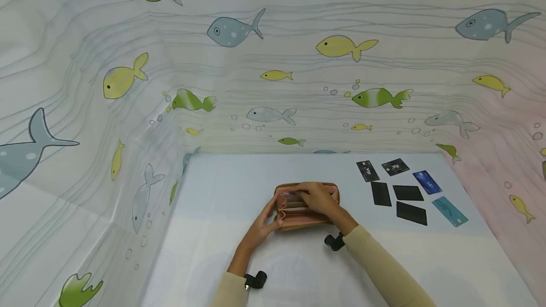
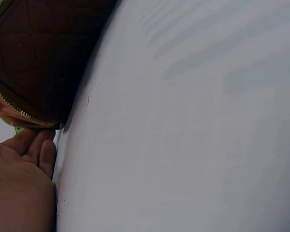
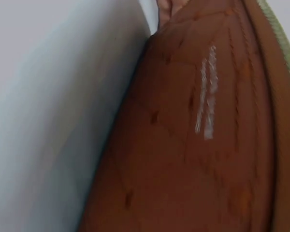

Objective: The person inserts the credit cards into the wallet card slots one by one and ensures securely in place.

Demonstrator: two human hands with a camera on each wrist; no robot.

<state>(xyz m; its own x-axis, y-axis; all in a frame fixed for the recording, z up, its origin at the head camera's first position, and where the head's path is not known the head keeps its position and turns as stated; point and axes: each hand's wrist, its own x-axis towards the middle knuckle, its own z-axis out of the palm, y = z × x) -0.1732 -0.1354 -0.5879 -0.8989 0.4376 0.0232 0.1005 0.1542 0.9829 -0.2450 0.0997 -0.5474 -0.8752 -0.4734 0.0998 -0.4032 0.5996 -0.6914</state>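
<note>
Between the left grip (image 1: 261,226) and the right grip (image 1: 319,199), the head view shows an unzipped wallet (image 1: 298,223): the left grip holds its edge; the right grip reaches inside, and I cannot tell whether it pinches anything. Seven cards (image 1: 408,193) lie right of both. By left wrist, the wallet is just above the left grip; by right wrist, its brown outside shows.

From the head, the desk (image 1: 204,217) is viewed forward and down; in both wrist views — close up — the same wallet (image 1: 296,221) is shown.

Fish-patterned backdrop (image 1: 281,58) behind a pale tabletop (image 1: 298,264)
</note>
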